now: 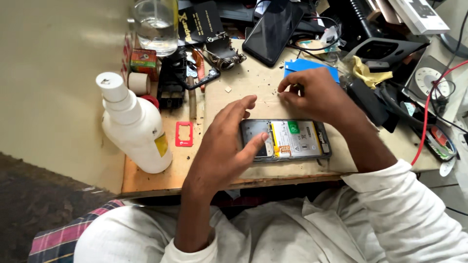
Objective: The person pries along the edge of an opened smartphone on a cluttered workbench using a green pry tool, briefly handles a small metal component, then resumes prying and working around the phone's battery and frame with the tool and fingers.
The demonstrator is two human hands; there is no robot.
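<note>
Cluttered with tools and parts, a worn wooden workbench (161,182) carries an opened smartphone (287,140), back cover off, battery showing. It lies just under the left hand (222,146), whose fingers are spread loosely, thumb tip resting on the phone's left end. Beyond the phone, the right hand (317,97) pinches its fingertips together on the bench; whether anything sits between them cannot be told. Left of the left hand stand a white plastic bottle (134,126) and a small red frame (184,134).

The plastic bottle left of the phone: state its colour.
White bottle with a yellow label, clearest in the head view.
</note>
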